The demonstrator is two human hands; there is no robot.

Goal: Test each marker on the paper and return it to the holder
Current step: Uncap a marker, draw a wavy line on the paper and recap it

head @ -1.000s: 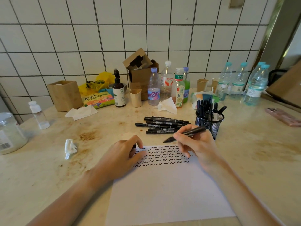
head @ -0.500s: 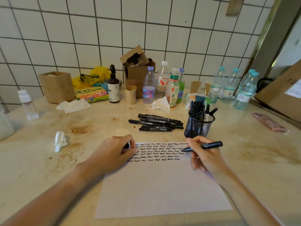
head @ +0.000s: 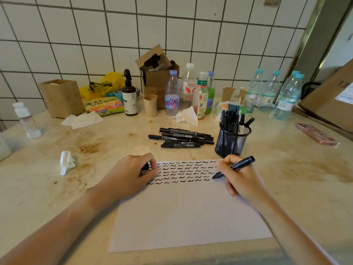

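**Marker tip at the end of the lowest squiggle row**

Head view: the right hand [head: 242,180] grips a black marker [head: 234,167] in a writing hold, right of the frame's middle. The uncapped tip points left and down and sits at the right end of the lowest row of squiggles on the white paper [head: 187,217]; whether it touches the sheet cannot be told. Five rows of short black wavy marks run across the top of the paper.

The left hand [head: 131,175] rests on the paper's upper left corner, its fingers curled round a small black piece, probably the marker cap [head: 146,166], mostly hidden.

Just above the right hand stands the black mesh holder [head: 232,143], filled with upright black markers. To its left, above the paper, a loose pile of markers [head: 181,138] lies on the desk [head: 286,169]; the print on their barrels is too small to read.

Along the tiled wall in the upper part of the frame stand several bottles. A clear one with a lilac cap [head: 172,92] shows the letters "men" on its label; a tea bottle [head: 200,96] has a green label with Chinese characters. A dark pump bottle [head: 130,94] stands left of them, beside a colourful packet [head: 104,106] with Chinese writing. A pink phone [head: 317,134] lies at the right edge, and a crumpled tissue [head: 66,162] at the left.
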